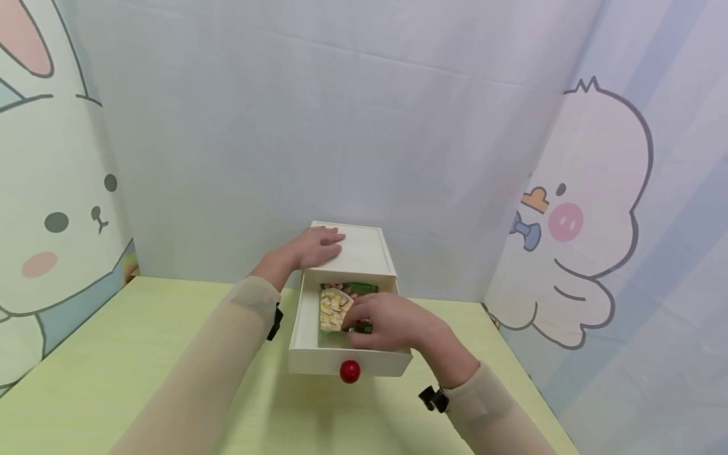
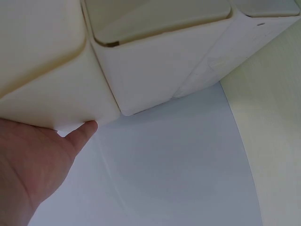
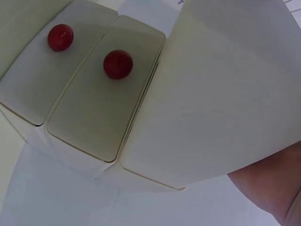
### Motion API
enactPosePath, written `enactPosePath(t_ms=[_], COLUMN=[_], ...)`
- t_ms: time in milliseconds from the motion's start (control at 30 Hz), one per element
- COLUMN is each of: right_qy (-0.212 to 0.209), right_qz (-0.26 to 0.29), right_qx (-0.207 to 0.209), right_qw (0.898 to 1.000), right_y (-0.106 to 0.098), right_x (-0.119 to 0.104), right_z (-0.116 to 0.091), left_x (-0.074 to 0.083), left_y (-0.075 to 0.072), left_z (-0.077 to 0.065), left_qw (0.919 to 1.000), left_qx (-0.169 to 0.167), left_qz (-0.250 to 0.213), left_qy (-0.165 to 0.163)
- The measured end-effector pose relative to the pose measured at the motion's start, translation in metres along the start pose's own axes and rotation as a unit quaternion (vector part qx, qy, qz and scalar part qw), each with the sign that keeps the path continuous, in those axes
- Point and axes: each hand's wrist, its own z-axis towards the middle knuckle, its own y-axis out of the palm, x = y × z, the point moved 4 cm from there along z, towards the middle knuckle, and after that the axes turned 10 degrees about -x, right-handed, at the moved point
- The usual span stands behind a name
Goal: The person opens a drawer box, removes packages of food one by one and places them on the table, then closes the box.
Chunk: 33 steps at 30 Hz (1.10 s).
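Note:
A white drawer cabinet (image 1: 364,248) stands on the table with its top drawer (image 1: 306,322) pulled out. Inside that drawer lies a green snack packet (image 1: 335,306) printed with pale, nut-like pieces. My right hand (image 1: 389,321) reaches down into the drawer, its bent fingers and thumb around the right side of the packet. In the right wrist view the drawer hides most of this hand. My left hand (image 1: 315,246) rests flat on the cabinet's top, near its left edge. A red round knob (image 1: 349,371) sits on the drawer's front.
Beneath the pulled-out drawer are two closed drawers, a middle one (image 3: 99,103) and a lower one (image 3: 42,70), each with a red knob. The pale yellow-green table (image 1: 188,316) runs back to a light curtain (image 1: 341,126). Cartoon animals decorate both side curtains.

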Motion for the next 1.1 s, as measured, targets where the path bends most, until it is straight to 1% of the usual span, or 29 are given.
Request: enactPosePath(t_ms=[167, 333, 533, 700, 800, 967, 1100], right_qy=[-0.023, -0.029, -0.033, -0.023, -0.013, 0.008, 0.016], right_qz=[-0.013, -0.015, -0.030, -0.054, -0.057, -0.043, -0.026], right_qx=[0.054, 0.106, 0.174, 0.240, 0.280, 0.344, 0.378], right_qw=[0.998, 0.994, 0.984, 0.969, 0.958, 0.938, 0.925], right_y=[-0.006, -0.015, -0.030, -0.039, -0.041, -0.045, -0.047], right_x=[-0.001, -0.002, -0.001, 0.001, 0.003, 0.004, 0.007], right_z=[-0.004, -0.013, -0.026, -0.030, -0.032, -0.034, -0.036], left_x=[-0.001, 0.001, 0.002, 0.001, 0.000, -0.001, -0.001], left_y=[0.000, 0.000, -0.001, -0.001, 0.000, 0.001, 0.001], left_z=[0.000, 0.000, -0.001, -0.002, -0.002, -0.002, -0.001], left_qw=[1.0000, 1.0000, 0.9999, 1.0000, 1.0000, 1.0000, 0.9999], left_qx=[-0.001, 0.001, 0.008, 0.008, 0.006, 0.000, -0.003], left_qz=[0.003, 0.005, 0.007, 0.001, -0.004, -0.008, -0.010], left_qy=[-0.002, 0.002, 0.006, 0.003, 0.004, 0.005, 0.006])
